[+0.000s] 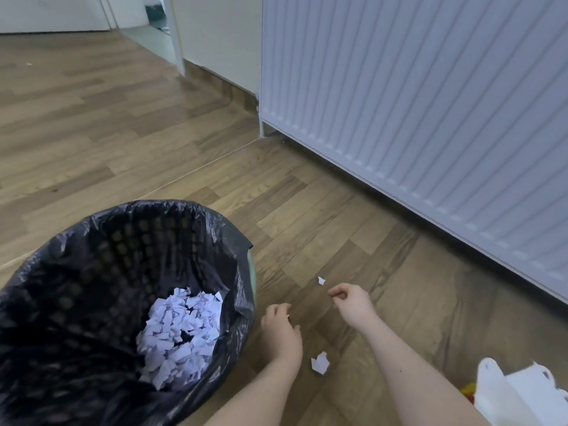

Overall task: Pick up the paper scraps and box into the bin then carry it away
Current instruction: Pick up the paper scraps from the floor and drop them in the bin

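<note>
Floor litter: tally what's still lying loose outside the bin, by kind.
Loose paper scraps: 2, a small scrap and a bigger scrap
White plastic bags: 1, the white bag
Boxes: 0 visible
Total: 3

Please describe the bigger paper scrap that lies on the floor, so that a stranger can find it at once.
Start at the bin with the black bag, low on the left. On the wooden floor just to its right, a crumpled white paper scrap lies between the two forearms. The other loose scrap, farther away past the hands, is much smaller.
</note>
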`<action>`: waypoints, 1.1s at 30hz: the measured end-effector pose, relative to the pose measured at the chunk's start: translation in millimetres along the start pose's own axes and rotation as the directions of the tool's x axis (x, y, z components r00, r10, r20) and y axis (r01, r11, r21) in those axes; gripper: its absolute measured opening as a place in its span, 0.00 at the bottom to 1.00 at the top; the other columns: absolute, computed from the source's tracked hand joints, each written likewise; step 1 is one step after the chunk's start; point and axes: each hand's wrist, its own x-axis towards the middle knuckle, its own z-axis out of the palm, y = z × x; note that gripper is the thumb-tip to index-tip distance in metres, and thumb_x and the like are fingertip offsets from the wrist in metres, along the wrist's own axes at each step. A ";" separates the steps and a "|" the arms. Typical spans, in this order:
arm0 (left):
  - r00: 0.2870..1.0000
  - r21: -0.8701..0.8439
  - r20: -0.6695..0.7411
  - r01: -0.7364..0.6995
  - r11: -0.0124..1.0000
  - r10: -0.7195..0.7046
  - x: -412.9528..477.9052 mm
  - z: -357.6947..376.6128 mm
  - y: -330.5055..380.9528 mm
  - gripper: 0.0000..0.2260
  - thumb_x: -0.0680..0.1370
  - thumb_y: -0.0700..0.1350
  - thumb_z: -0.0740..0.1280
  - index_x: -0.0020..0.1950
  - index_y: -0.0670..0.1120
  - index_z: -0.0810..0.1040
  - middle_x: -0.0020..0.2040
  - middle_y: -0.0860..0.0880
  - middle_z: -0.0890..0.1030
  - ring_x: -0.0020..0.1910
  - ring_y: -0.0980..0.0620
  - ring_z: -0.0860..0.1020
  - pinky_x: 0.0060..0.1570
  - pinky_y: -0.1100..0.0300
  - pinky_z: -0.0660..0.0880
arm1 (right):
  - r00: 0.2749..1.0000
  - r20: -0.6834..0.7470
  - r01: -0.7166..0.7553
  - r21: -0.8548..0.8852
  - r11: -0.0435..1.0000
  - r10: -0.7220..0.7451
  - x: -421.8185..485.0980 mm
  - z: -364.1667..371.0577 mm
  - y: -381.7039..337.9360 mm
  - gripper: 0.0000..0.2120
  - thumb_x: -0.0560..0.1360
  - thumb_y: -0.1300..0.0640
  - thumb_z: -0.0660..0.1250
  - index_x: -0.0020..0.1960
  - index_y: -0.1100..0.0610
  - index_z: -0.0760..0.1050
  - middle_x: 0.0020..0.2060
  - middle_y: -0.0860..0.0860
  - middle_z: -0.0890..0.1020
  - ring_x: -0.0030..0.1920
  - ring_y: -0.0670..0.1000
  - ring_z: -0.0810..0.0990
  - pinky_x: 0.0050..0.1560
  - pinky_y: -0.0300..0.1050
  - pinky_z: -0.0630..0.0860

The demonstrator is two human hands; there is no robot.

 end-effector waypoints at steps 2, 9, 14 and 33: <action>0.999 0.002 0.019 -0.048 0.999 0.048 13.3 10.8 -8.4 0.16 0.75 0.40 0.66 0.62 0.52 0.74 0.63 0.55 0.73 0.60 0.54 0.72 0.51 0.61 0.73 | 1.000 -0.018 0.020 0.013 1.000 -0.020 14.9 12.1 7.1 0.12 0.73 0.65 0.60 0.50 0.56 0.81 0.41 0.50 0.80 0.41 0.50 0.77 0.41 0.39 0.71; 0.981 0.283 0.113 -0.185 0.941 0.159 41.5 24.8 -20.9 0.19 0.73 0.47 0.69 0.63 0.54 0.71 0.62 0.54 0.71 0.62 0.50 0.69 0.57 0.56 0.71 | 0.988 -0.132 0.090 0.056 0.994 -0.082 45.2 38.5 14.1 0.11 0.74 0.64 0.63 0.54 0.57 0.77 0.53 0.54 0.80 0.49 0.53 0.79 0.46 0.40 0.71; 0.965 0.333 0.197 -0.229 0.915 0.170 47.0 38.4 -34.3 0.10 0.75 0.44 0.67 0.56 0.48 0.73 0.60 0.50 0.72 0.59 0.48 0.70 0.54 0.56 0.72 | 0.979 -0.167 0.106 -0.047 0.993 -0.113 67.8 53.0 14.6 0.10 0.74 0.58 0.67 0.55 0.57 0.74 0.55 0.53 0.74 0.54 0.55 0.77 0.50 0.45 0.73; 0.900 0.305 0.396 -0.315 0.899 0.181 -12.9 45.4 -16.1 0.21 0.76 0.52 0.65 0.62 0.39 0.66 0.60 0.40 0.68 0.54 0.36 0.76 0.55 0.46 0.73 | 0.989 -0.061 0.142 0.095 0.985 -0.137 -82.5 17.2 106.2 0.06 0.79 0.60 0.57 0.44 0.54 0.68 0.32 0.45 0.73 0.36 0.51 0.73 0.39 0.45 0.67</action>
